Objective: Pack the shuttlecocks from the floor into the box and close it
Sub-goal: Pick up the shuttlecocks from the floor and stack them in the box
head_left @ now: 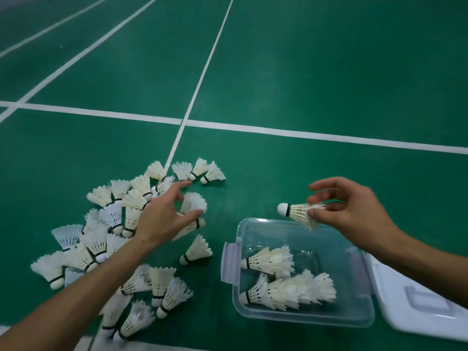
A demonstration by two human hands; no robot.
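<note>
The right hand (354,211) pinched one shuttlecock (297,211) by its feathers above the open box (304,317). The left hand (162,216), fingers spread, reached over the pile of shuttlecocks (106,239) on the floor (304,72).

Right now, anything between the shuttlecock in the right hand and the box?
Nothing visible. The right hand pinches the shuttlecock by its feathers above the far rim of the open box; the lid lies off to the right.
</note>
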